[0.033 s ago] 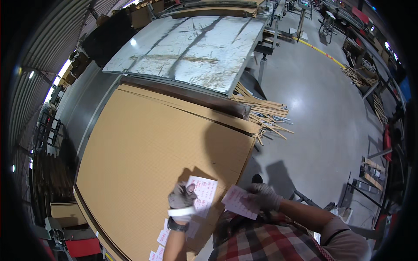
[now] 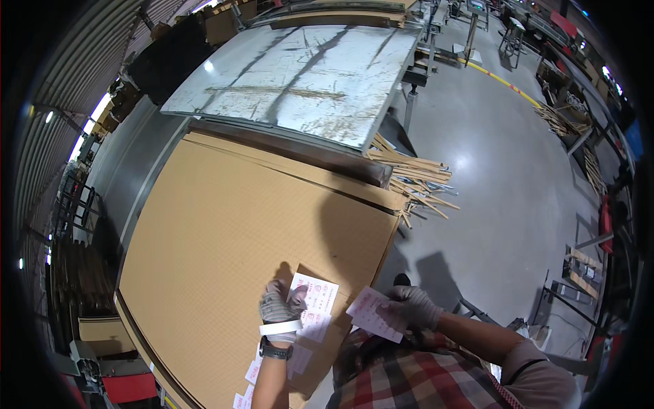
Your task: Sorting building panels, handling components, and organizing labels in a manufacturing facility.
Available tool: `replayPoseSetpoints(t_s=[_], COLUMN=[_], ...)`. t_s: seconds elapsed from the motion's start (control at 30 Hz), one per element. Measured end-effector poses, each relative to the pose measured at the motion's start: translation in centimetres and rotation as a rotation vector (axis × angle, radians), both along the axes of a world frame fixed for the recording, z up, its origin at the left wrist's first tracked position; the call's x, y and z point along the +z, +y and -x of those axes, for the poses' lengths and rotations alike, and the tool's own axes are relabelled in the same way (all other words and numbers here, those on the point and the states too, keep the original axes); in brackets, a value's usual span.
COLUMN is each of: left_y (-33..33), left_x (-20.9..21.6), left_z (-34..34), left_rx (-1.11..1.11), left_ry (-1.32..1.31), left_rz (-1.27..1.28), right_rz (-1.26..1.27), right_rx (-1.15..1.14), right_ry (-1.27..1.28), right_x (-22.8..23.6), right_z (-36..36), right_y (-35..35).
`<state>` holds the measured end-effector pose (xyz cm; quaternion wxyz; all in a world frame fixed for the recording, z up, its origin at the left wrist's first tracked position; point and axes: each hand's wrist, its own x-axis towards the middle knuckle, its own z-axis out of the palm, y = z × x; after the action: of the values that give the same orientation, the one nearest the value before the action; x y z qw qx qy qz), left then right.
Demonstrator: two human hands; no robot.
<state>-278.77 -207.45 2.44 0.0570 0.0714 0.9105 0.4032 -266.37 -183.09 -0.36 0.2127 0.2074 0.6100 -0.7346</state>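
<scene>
My left hand [image 2: 278, 306], in a grey glove, is closed with its thumb over the edge of a white paper slip [image 2: 320, 290] printed in red. A white ring like a roll of tape [image 2: 280, 328] sits round the base of that hand, above a black wristwatch [image 2: 275, 350]. Below the held slip another printed slip [image 2: 317, 326] lies on the brown cardboard sheet [image 2: 231, 238]. More slips [image 2: 253, 372] lie by my left forearm, partly hidden. To the right, off the cardboard's edge, my gloved right hand [image 2: 413, 308] grips further paper slips [image 2: 371, 313]; their number cannot be made out.
Beyond the cardboard stands a scuffed white metal-topped table [image 2: 293, 82]. Thin brown strips [image 2: 419, 174] stick out at its right corner over the grey floor [image 2: 497, 191]. A red item [image 2: 129, 388] is at lower left; machinery and frames line the right side.
My left hand has shifted slightly left and its fingers have moved up. The slip under its thumb has turned and risen a little, and the slip below it shows separately. My right hand has hardly moved.
</scene>
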Motion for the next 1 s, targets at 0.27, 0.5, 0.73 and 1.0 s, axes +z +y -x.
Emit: replayPoseSetpoints(t_s=[0.27,0.5,0.73,1.0], left_y=[6.1,4.2,3.2,6.4], left_x=[-1.1,3.0,4.1,2.9], left_z=[-4.7,1.2,4.7,2.9], left_rx=[-0.381,-0.124,-0.451,-0.186], left_ry=[0.551,0.141,0.405,-0.097], left_rz=[0.211,-0.022,0.134,-0.179], right_rz=[0.182,0.155,-0.094,0.402], right_rx=[-0.123,-0.025,-0.065,-0.098], right_ry=[-0.041,0.065,-0.055,0.035], right_x=[1.3,1.8,5.7,3.4], right_z=[2.3,4.2,9.1,10.2], right_y=[0.0,0.5,-0.7,-0.5])
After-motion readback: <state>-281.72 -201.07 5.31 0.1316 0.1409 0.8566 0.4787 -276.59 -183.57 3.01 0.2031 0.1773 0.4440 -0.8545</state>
